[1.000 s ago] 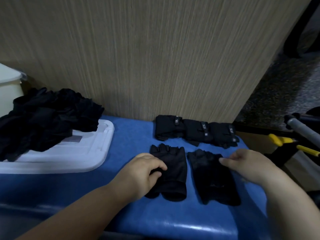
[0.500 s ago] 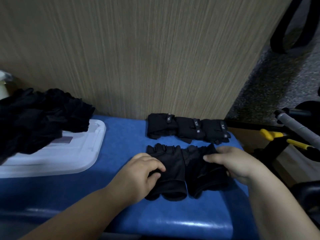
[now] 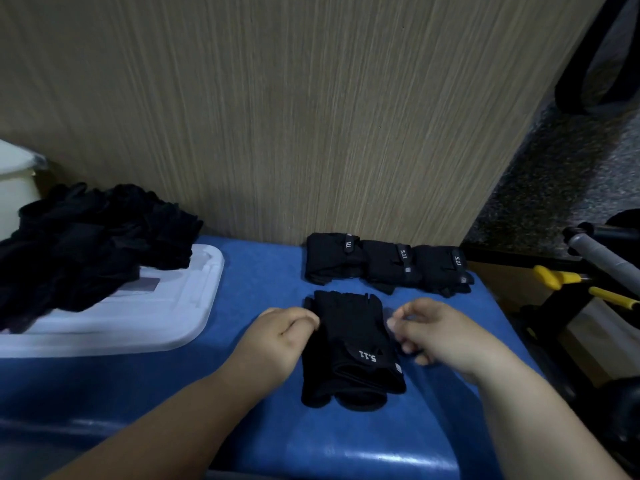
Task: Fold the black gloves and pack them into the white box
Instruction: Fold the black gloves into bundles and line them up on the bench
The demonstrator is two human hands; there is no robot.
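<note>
Head view | stacked glove pair (image 3: 349, 341) at centre of blue surface (image 3: 263, 271), strap reads "5.11" | half a second ago its gloves lay side by side | left hand (image 3: 280, 337) grip curled at pair's edge, hold unclear | right hand (image 3: 446, 334) grip released

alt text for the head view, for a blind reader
A left hand and right hand flank a stacked black glove pair on a blue table. Three folded pairs sit in a row behind it; a glove heap lies on a white lid at left.
</note>
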